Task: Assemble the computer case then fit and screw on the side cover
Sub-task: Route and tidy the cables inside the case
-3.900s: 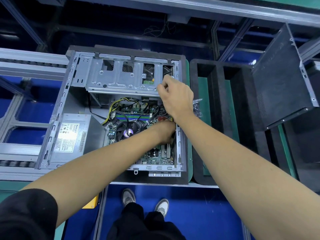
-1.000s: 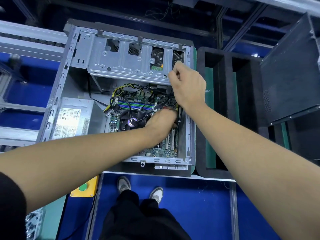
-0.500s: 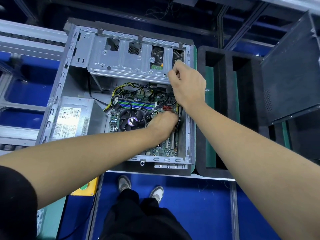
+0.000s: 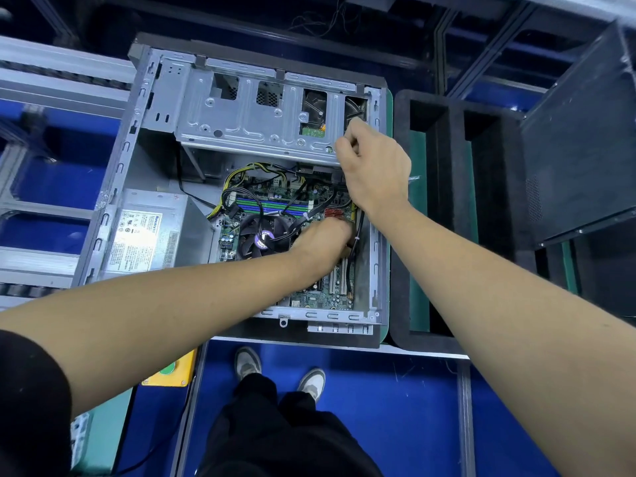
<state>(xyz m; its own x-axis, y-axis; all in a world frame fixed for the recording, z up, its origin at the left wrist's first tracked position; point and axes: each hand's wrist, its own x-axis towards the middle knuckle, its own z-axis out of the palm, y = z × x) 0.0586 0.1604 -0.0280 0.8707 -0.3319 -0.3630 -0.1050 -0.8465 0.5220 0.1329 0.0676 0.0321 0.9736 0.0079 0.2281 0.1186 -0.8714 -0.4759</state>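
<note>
You face an open computer case (image 4: 144,108) of bare, dull-grey sheet metal, its drive cage (image 4: 247,129) stamped and faintly scuffed. Inside the case, a green circuit board (image 4: 316,297) lies under glossy plastic-sheathed cables (image 4: 241,173), beside a matt metal power supply (image 4: 151,235) bearing a white paper label (image 4: 136,241). Right of the case, black foam trays (image 4: 447,215) look soft and matt; beyond them leans a dark, fine-textured side cover (image 4: 578,142).

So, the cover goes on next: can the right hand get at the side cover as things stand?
Probably yes: the side cover stands propped right of the case with nothing before it, but the right hand is busy at the drive cage.
</note>
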